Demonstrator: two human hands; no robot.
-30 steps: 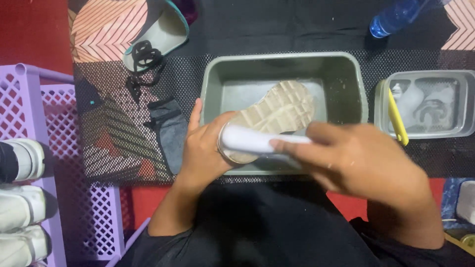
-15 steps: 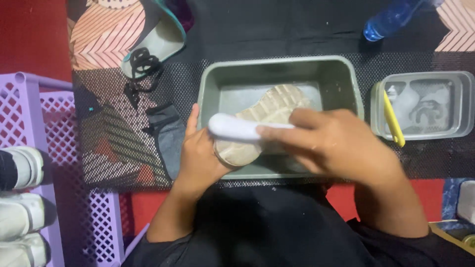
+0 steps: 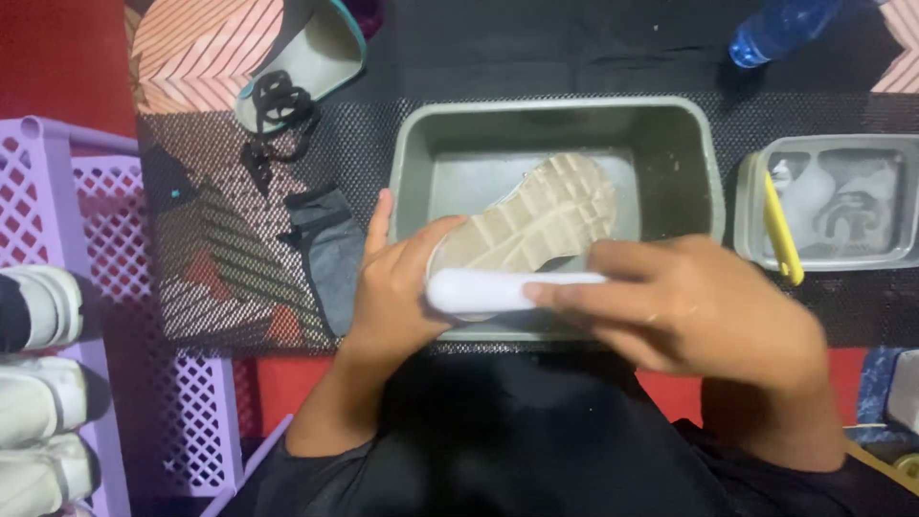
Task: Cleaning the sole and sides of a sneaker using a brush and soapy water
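My left hand (image 3: 397, 287) grips the heel end of a shoe (image 3: 536, 215), held sole up over a grey-green rectangular basin (image 3: 412, 153). The pale, ridged sole faces me. My right hand (image 3: 689, 306) is closed on a white brush handle (image 3: 498, 290) that lies across the sole's near end. The brush's bristles are hidden beneath the handle.
A clear tub (image 3: 833, 196) of soapy water with a yellow stick (image 3: 780, 230) stands to the right. A blue bottle (image 3: 780, 29) lies far right. Black laces (image 3: 273, 120), a pale insole (image 3: 325, 48) and a grey cloth (image 3: 330, 244) lie left. A purple crate (image 3: 67, 182) and white shoes (image 3: 38, 383) sit at far left.
The brush has slid across the sole, first toward the left, now back right and nearer me. My left hand keeps the shoe in place over the basin.
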